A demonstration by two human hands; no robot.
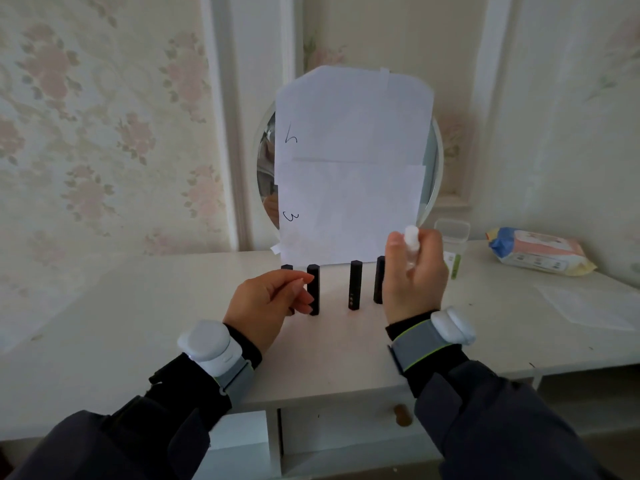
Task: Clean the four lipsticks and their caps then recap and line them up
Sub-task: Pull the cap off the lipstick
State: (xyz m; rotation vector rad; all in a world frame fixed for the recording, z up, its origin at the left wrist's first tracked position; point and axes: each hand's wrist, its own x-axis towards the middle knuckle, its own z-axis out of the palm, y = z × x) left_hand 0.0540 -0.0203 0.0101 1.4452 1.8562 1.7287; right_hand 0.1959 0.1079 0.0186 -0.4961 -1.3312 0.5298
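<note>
Two hands: both mine, raised over the dresser top [138, 306], each wrist strapped with a white sensor.
Left hand [266, 299]: fingers curled, thumb and forefinger tips pinched together just beside the second lipstick; I cannot tell whether they touch it.
Right hand [414, 275]: wrapped around a small clear spray bottle [411, 244], white nozzle poking up above my fingers.
Lipsticks: four black, capped, upright in a row just past my hands. First [286, 268] mostly hidden behind my left hand, second [313, 289] at my fingertips, third [355, 285] in the gap between my hands, fourth [380, 284] partly behind my right hand.
Behind the row: round mirror [265, 161] covered with white paper [353, 161].
Far right: wipes pack [536, 251] lying on the dresser.
</note>
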